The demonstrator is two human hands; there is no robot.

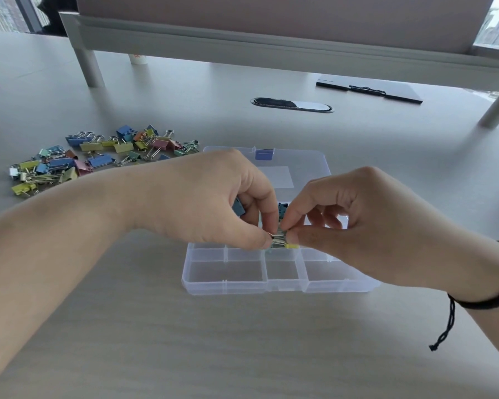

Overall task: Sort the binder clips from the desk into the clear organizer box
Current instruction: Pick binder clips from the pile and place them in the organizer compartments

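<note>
A: Hands first, from the head view?

B: Both work above the clear organizer box. The left hand pinches the wire handles of a small yellow binder clip with thumb and forefinger. The right hand pinches the same clip from the other side, its other fingers curled.

A: Counts?

B: Two hands, one box, one pile of binder clips on the desk, too tangled to count.

A: And inside the box?

B: A blue clip shows under the left hand, a teal one between the hands. The near compartments hold nothing.
</note>
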